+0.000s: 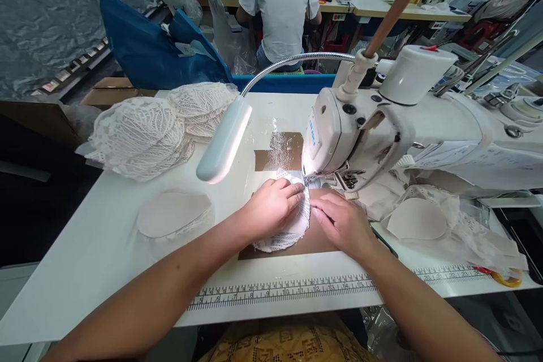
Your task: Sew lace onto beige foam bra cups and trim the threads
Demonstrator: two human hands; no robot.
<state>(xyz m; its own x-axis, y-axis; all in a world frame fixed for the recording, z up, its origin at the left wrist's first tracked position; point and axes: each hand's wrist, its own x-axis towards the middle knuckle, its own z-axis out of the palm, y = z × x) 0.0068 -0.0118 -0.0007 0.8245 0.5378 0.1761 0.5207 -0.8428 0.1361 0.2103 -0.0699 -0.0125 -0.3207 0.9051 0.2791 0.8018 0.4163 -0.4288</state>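
Note:
A white lace piece (285,235) lies on the table under the needle of a white sewing machine (382,124). My left hand (274,206) lies on top of the lace with its fingers curled down on it, pressing it flat. My right hand (341,220) rests just right of the lace, fingers bent and pinching its edge close to the presser foot (311,181). A gooseneck lamp (224,141) shines on both hands.
A pile of white lace cups (144,133) sits at the back left, and a beige pad (173,214) lies nearer. More pads and lace (424,218) lie at the right. A ruler strip (280,289) runs along the table's front edge. A person in a white shirt (282,5) sits behind.

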